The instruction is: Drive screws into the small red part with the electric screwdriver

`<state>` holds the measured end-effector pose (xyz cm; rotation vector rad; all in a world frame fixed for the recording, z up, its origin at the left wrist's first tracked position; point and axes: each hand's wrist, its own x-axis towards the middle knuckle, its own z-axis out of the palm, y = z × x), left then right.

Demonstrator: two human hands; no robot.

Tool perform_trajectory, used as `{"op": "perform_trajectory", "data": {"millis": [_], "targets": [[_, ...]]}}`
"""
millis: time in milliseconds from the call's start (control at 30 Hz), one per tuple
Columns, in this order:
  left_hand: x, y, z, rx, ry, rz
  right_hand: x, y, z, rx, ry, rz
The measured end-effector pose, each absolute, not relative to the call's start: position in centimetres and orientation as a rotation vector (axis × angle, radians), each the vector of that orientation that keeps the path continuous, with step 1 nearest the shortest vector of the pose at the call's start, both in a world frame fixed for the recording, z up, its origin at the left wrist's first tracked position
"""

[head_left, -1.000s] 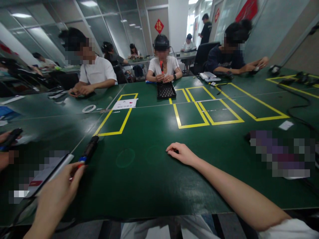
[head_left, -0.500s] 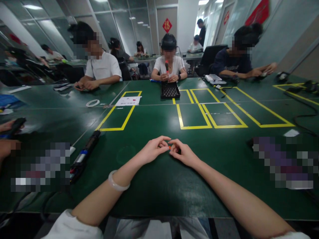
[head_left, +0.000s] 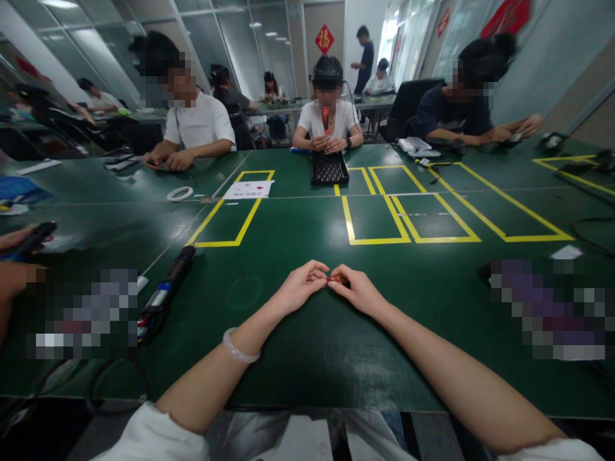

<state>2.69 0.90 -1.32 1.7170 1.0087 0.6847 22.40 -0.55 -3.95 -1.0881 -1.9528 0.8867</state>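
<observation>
My left hand (head_left: 298, 289) and my right hand (head_left: 358, 291) meet fingertip to fingertip on the green table (head_left: 307, 358). Both pinch a small red-orange part (head_left: 333, 279) between thumbs and forefingers; its shape is too small to make out. A pale bangle (head_left: 239, 346) sits on my left wrist. A dark electric screwdriver (head_left: 166, 292) with a blue and silver band lies on the table to the left of my left forearm, untouched.
Yellow tape rectangles (head_left: 379, 208) mark the table ahead. A black tray (head_left: 329, 169) stands before a person seated opposite. A white tape ring (head_left: 179, 193) and a paper sheet (head_left: 248, 189) lie at the far left. Other people sit around; someone's hand (head_left: 19, 240) holds a dark object at left.
My left hand let go of the screwdriver, which now lies on the table, and came across to meet my right hand. Both now pinch the small red part.
</observation>
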Motion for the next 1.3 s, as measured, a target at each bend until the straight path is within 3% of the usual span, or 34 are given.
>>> {"op": "perform_trajectory", "data": {"millis": [300,667,833,1033,1300], "targets": [[3.2,-0.2,-0.1,1.979,1.037,0.651,22.5,-0.1,-4.1,-1.018,-1.76,1.161],[3.0,-0.3,-0.3,2.123,1.208,0.602,22.4,0.0,-4.5,-0.923,-1.732,1.219],[1.7,-0.1,2.2,2.212,1.388,0.61,22.5,0.1,-4.6,-0.97,-1.727,1.216],[-6.6,-0.2,4.9,2.207,1.79,0.625,22.4,-0.1,-4.2,-0.988,-1.736,1.222],[-24.6,-5.5,1.3,2.039,2.433,0.187,22.4,-0.1,-4.2,-0.981,-1.796,1.188]]}}
